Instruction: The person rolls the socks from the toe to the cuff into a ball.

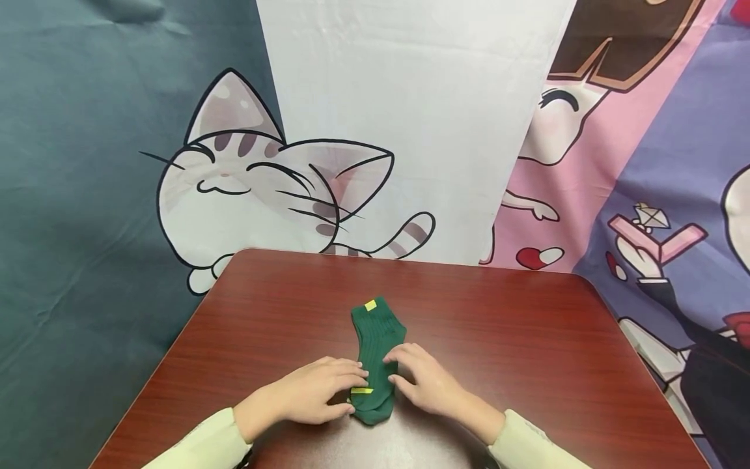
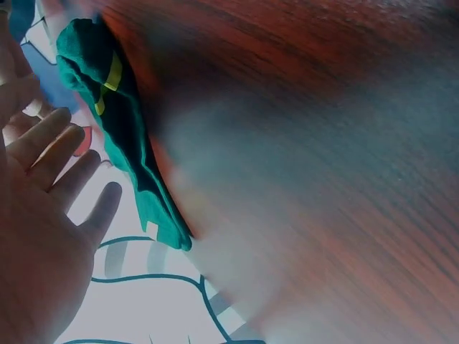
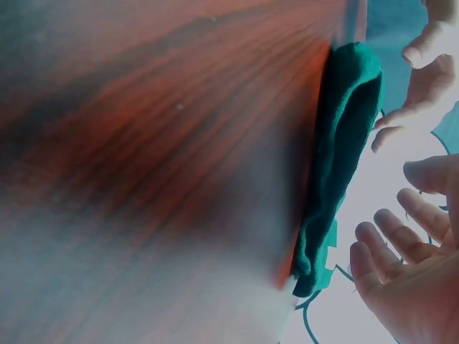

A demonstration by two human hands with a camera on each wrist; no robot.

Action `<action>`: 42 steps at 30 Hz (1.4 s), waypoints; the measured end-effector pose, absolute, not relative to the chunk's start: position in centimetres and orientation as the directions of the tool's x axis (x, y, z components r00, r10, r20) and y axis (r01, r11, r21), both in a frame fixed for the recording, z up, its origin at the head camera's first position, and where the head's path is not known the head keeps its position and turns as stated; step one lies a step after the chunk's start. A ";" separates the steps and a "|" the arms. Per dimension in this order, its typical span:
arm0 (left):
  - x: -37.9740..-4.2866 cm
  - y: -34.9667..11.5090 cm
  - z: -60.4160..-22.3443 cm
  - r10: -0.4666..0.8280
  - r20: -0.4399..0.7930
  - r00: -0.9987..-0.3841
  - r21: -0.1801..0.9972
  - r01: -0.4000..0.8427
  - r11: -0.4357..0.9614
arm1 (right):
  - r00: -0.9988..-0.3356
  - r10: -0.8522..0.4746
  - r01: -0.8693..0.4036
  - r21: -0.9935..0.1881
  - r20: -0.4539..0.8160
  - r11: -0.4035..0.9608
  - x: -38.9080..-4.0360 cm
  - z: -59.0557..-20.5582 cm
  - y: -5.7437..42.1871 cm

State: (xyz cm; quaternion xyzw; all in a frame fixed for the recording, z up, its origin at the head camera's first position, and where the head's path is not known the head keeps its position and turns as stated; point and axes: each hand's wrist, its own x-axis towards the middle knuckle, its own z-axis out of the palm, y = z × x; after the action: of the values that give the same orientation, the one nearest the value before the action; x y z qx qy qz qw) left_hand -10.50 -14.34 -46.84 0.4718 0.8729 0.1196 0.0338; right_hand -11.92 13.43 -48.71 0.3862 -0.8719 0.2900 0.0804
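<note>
A pair of dark green socks (image 1: 377,342) lies flat in a stack on the table, ribbed at the leg. A small yellow patch marks the cuff at the far end, and a yellow stripe crosses near the toe. On the left, my left hand (image 1: 316,389) has relaxed fingers, the tips overlapping the socks' left edge in the head view. My right hand (image 1: 430,381) is at the right edge, fingers slightly bent and holding nothing. Both wrist views show a gap between the fingers and the green socks (image 2: 133,143), seen side-on as a soft, thick fold (image 3: 341,150).
The reddish-brown wooden table (image 1: 498,326) has rounded far corners. Behind it hangs a printed cloth backdrop (image 1: 410,98) with a cartoon cat and other figures, close to the table's far edge. Pale sleeves (image 1: 202,443) cover both forearms.
</note>
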 end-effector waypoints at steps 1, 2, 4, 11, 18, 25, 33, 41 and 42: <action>-10.5 -14.4 -46.9 0.834 0.057 -0.549 0.234 0.819 0.523 | -0.685 -0.631 -0.723 -0.443 0.364 0.530 -11.8 -48.7 13.5; -10.5 -14.4 -46.9 0.835 0.059 -0.547 0.229 0.822 0.522 | -0.683 -0.635 -0.725 -0.442 0.362 0.528 -11.7 -48.7 13.5; -10.4 -14.5 -47.0 0.838 0.065 -0.542 0.215 0.828 0.518 | -0.677 -0.644 -0.729 -0.441 0.356 0.523 -11.4 -48.8 13.6; -10.3 -14.4 -47.5 0.850 0.091 -0.520 0.181 0.847 0.499 | -0.641 -0.699 -0.757 -0.415 0.319 0.505 -10.6 -48.8 14.2; -10.0 -14.5 -47.6 0.849 0.073 -0.523 0.186 0.843 0.504 | -0.623 -0.747 -0.757 -0.417 0.231 0.502 -9.8 -48.7 14.5; -9.8 -14.6 -47.9 0.852 0.071 -0.519 0.180 0.847 0.500 | -0.583 -0.775 -0.791 -0.391 0.244 0.472 -9.1 -49.0 14.5; -9.3 -14.5 -48.2 0.851 0.064 -0.521 0.155 0.848 0.507 | -0.560 -0.797 -0.809 -0.358 0.228 0.466 -8.2 -49.3 14.3; -9.2 -14.1 -48.7 0.858 0.048 -0.511 0.140 0.854 0.501 | -0.544 -0.809 -0.826 -0.312 0.224 0.470 -7.9 -49.7 14.0; -9.2 -14.1 -48.7 0.858 0.045 -0.511 0.140 0.854 0.501 | -0.543 -0.809 -0.827 -0.310 0.225 0.470 -7.9 -49.8 14.0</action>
State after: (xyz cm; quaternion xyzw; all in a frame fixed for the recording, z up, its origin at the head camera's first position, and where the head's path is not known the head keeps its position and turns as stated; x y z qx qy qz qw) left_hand -9.15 -14.09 -48.69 0.4943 0.8662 0.0720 0.0154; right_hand -7.90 14.02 -49.79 0.4772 -0.8569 0.1936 0.0232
